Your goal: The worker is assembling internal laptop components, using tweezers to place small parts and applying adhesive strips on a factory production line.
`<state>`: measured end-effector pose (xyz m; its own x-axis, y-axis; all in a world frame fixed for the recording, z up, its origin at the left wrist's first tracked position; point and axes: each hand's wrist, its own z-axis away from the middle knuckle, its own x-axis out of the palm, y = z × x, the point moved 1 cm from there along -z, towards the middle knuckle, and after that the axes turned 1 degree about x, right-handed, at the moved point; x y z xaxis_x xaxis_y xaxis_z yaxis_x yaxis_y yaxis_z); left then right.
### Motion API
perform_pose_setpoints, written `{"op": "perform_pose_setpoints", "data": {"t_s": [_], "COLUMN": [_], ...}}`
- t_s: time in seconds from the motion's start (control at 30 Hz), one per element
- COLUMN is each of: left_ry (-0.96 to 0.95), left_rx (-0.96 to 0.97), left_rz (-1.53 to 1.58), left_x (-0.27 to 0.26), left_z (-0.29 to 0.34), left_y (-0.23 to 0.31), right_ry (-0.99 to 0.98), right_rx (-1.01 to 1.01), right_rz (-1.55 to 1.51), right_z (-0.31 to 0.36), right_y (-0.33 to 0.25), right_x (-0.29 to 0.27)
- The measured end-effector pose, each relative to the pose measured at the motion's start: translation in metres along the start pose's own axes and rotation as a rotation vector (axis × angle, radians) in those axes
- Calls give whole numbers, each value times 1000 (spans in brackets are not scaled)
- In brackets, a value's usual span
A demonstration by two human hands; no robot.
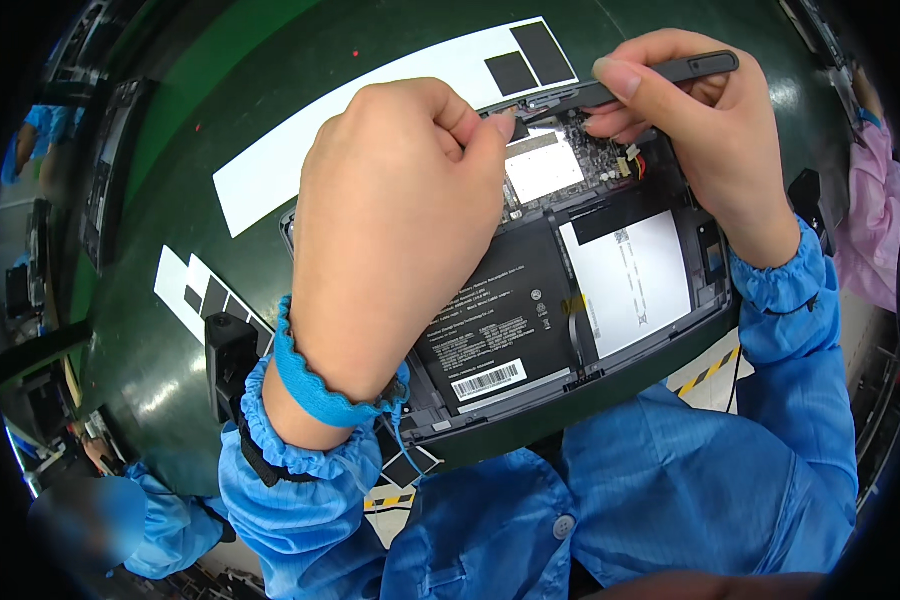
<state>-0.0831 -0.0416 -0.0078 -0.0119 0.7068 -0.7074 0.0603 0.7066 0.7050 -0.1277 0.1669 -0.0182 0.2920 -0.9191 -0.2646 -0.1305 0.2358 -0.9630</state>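
Note:
In front of me lies an opened tablet-like device with a dark grey frame (625, 350). Its insides show a black battery (490, 330), a white-labelled panel (635, 285) and a circuit board with a silvery shield plate (545, 172). My right hand (715, 125) grips black tweezers (695, 68), slanting down left to the device's far edge. My left hand (400, 190), a blue band round its wrist, reaches over the device's left part. Its thumb and forefinger pinch close to the tweezers' tips; whatever is between them is too small to make out.
A long white sheet with black pads (370, 120) lies on the green table (140, 300) beyond the device. Smaller white strips with black pads (195, 290) rest at left. Black upright holders (232, 350) flank the device. Other people in blue (170, 525) and pink (875, 210) are at the sides.

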Motion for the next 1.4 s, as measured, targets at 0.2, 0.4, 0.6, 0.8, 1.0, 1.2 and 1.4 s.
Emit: {"op": "perform_pose_setpoints", "data": {"t_s": [0.2, 0.4, 0.6, 0.8, 1.0, 1.2, 1.4], "left_ry": [14, 4, 35, -117, -123, 189, 249], "left_rx": [-22, -24, 18, -157, -166, -68, -177], "left_rz": [-26, -49, -83, -115, -164, -29, -448], "left_x": [1, 1, -3, -11, -14, -65, -67], "left_z": [0, -3, -4, -15, -11, 73, 198], "left_y": [1, -1, -1, 9, 17, 7, -62], "right_ry": [-5, -6, -14, -20, 231, 187, 114], "right_rx": [-3, 16, -4, -19, -120, -122, -133], "right_rz": [33, 37, 21, -140, -233, -324, -339], "right_z": [1, 0, -1, 0, 4, 2, -5], "right_y": [0, -2, -2, -9, -5, 5, -6], "right_x": [2, 3, 3, 5, 0, -9, 4]}}
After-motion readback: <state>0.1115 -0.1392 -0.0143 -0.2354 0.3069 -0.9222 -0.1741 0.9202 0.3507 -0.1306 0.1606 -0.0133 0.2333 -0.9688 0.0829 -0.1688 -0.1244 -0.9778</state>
